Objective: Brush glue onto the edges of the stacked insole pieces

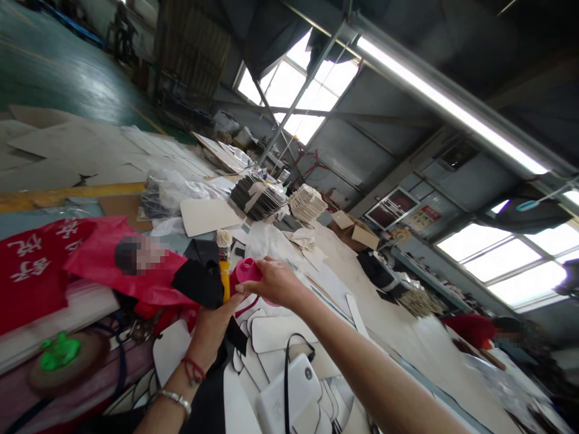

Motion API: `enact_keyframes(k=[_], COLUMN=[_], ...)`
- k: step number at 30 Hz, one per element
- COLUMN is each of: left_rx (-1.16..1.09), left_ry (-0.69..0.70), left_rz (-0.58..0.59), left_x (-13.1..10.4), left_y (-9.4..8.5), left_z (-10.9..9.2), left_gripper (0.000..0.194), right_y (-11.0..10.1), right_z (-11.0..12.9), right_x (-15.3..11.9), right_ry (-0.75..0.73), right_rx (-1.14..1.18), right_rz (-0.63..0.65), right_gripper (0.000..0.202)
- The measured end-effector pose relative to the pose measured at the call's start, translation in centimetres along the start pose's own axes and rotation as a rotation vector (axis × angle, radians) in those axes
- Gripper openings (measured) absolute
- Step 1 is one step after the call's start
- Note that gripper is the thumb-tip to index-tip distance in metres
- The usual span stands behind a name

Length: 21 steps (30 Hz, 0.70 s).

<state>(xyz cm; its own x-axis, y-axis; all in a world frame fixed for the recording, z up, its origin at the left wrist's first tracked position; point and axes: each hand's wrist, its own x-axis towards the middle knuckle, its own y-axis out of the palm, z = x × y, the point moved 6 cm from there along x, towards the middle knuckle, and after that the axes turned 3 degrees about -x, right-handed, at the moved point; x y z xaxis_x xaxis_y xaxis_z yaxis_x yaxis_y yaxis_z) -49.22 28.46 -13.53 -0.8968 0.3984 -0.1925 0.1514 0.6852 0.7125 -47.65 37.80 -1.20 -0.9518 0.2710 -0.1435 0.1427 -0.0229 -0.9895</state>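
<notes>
Nearest me, my left hand [212, 328] grips a yellow-handled brush [224, 265] upright with black fabric [201, 280], my right hand [271, 280] just beyond clasps a pink container [246, 271] beside the bristles, above white cut pieces [275, 331] on the table [407, 325].

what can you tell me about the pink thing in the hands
The pink container is a small, glossy, plastic-looking pot in bright magenta, seen tilted with one rounded end toward the camera. The right hand closes its grip over its far side, while the left hand comes up from below, holding a yellow-handled brush upright beside it. It is held above pale cut pieces on the worktable. Its contents cannot be seen.
</notes>
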Motion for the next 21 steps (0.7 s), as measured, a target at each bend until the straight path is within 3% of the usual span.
enact_keyframes(k=[8, 15, 21], left_rx=[0.010, 0.025, 0.054], left_ry=[0.038, 0.040, 0.033], left_rz=[0.090, 0.109, 0.071], left_x=[0.3, 0.3, 0.6], left_y=[0.0, -0.2, -0.6], left_z=[0.2, 0.7, 1.2], left_gripper=[0.060, 0.053, 0.049], right_y=[-0.5, -1.1, -1.0], right_z=[0.3, 0.5, 0.6], right_x=[0.2, 0.2, 0.7], right_ry=[-0.005, -0.012, -0.071], right_rx=[0.096, 0.124, 0.090], right_rz=[0.083, 0.156, 0.160], right_gripper=[0.079, 0.058, 0.057])
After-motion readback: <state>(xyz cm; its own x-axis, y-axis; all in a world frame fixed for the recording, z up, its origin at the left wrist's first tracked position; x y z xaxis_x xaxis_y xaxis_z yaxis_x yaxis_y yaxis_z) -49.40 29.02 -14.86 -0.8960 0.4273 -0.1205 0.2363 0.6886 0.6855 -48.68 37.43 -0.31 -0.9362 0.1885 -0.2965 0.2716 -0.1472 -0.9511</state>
